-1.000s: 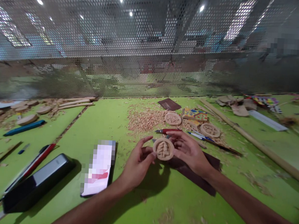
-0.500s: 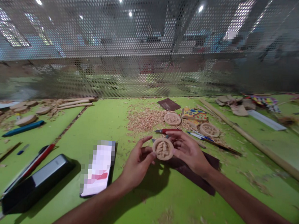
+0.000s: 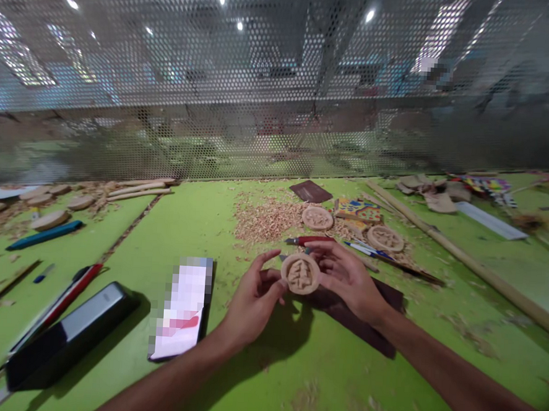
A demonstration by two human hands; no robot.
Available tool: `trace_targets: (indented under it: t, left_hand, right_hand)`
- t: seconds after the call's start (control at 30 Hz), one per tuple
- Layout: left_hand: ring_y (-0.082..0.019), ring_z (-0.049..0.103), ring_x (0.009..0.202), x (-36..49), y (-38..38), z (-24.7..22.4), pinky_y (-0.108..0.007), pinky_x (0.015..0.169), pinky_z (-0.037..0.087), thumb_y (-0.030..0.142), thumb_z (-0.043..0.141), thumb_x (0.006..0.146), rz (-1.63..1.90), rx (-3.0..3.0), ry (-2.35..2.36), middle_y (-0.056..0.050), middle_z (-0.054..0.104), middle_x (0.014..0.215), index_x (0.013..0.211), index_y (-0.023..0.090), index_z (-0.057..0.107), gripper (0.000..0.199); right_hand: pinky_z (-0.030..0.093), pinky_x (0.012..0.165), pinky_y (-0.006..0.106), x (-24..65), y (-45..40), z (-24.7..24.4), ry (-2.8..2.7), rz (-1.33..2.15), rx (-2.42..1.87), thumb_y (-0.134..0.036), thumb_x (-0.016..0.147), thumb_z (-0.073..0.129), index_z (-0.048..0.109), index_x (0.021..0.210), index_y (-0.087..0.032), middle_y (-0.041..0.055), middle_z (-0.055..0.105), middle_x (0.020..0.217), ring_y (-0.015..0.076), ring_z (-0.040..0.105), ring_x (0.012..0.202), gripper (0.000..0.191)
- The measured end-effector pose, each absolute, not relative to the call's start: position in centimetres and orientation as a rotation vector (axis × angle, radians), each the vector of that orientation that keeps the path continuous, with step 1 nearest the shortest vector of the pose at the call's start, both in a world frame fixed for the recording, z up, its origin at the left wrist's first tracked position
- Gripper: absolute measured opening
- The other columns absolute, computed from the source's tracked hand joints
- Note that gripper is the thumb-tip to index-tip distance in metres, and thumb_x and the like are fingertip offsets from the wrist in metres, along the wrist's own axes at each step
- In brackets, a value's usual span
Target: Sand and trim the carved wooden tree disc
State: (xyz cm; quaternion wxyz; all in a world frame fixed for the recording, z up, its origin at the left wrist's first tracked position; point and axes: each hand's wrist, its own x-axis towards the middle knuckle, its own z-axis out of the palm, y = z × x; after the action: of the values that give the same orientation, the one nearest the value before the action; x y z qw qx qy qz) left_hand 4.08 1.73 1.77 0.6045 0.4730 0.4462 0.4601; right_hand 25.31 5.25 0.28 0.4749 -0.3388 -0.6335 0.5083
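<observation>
Between my two hands, a round carved wooden disc (image 3: pixel 300 274) is held up over the green table. A tree shape in relief fills its face, inside a raised rim. My left hand (image 3: pixel 255 300) grips the disc's left edge, thumb in front. On the opposite edge, my right hand (image 3: pixel 351 281) pinches it between thumb and fingers. Just behind the disc lies a red-handled carving knife (image 3: pixel 313 240), partly covered by my right fingers. Dark brown sandpaper (image 3: pixel 364 332) lies flat beneath my right hand and forearm.
A phone (image 3: pixel 182 311) lies left of my hands, near a black case (image 3: pixel 69 335). Wood shavings (image 3: pixel 264 220) are heaped behind, beside two carved discs (image 3: pixel 317 218) and a colourful box (image 3: pixel 358 210). A long pole (image 3: pixel 476 261) crosses the right side. Perforated metal screen (image 3: pixel 280 106) closes off the back.
</observation>
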Motion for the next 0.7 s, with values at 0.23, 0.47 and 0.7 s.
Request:
trace_targets:
  t: [0.23, 0.47, 0.7]
  left_hand:
    - [-0.016, 0.065, 0.074, 4.15, 1.7, 1.83, -0.029, 0.069, 0.05, 0.025, 0.069, 0.091, 1.064, 1.089, 1.029, -0.012, 0.075, 0.106, 0.141, 0.019, 0.046, 0.056]
    - [-0.015, 0.063, 0.073, 4.15, 1.78, 1.83, -0.03, 0.07, 0.052, 0.026, 0.07, 0.091, 1.062, 1.092, 1.025, -0.011, 0.076, 0.104, 0.141, 0.017, 0.045, 0.057]
    - [-0.017, 0.065, 0.078, 4.17, 1.74, 1.93, -0.03, 0.069, 0.052, 0.026, 0.07, 0.09, 1.06, 1.093, 1.036, -0.012, 0.075, 0.104, 0.141, 0.018, 0.046, 0.057]
  right_hand:
    - [0.057, 0.094, 0.041, 25.28, 5.24, 0.43, -1.555, 1.218, -0.831, -0.039, 0.089, 0.077, 0.064, 0.126, -0.028, 0.0091, 0.068, 0.127, 0.0252, 0.067, 0.11, 0.04]
    - [0.057, 0.095, 0.04, 25.29, 5.23, 0.33, -1.556, 1.228, -0.82, -0.038, 0.09, 0.076, 0.064, 0.127, -0.028, 0.0092, 0.067, 0.131, 0.0243, 0.066, 0.112, 0.04]
    - [0.058, 0.093, 0.042, 25.22, 5.24, 0.55, -1.547, 1.232, -0.829, -0.042, 0.088, 0.078, 0.064, 0.126, -0.028, 0.0096, 0.069, 0.126, 0.0259, 0.067, 0.111, 0.042]
